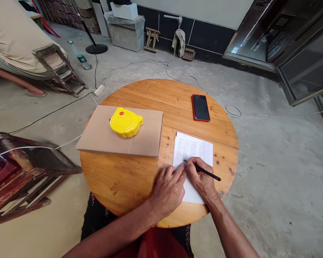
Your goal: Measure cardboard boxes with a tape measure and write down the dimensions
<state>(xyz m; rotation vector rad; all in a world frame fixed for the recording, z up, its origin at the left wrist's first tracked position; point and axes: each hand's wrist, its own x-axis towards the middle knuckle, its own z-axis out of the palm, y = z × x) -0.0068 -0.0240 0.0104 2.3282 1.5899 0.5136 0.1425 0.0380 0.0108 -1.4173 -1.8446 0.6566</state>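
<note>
In the head view my right hand (202,177) grips a black pen (214,176), its tip on a white sheet of paper (192,191). Rows of small handwriting cover the upper part of the sheet. My left hand (169,188) lies palm down at the paper's left edge, fingers extended and holding nothing, with the fingertips on the sheet close to the pen tip. Farther left, a yellow plastic case with a red button (126,122), shaped like a chalk-line reel, rests on a flat brown cardboard box (148,134).
The round wooden table (123,179) also bears a dark-screened phone in a red case (201,107). Cables and a power strip (99,90) lie on the floor. Wooden chairs (18,175), a plastic bottle (82,59) and a black stand base (96,48) are around. Another person's leg (18,82) shows at left.
</note>
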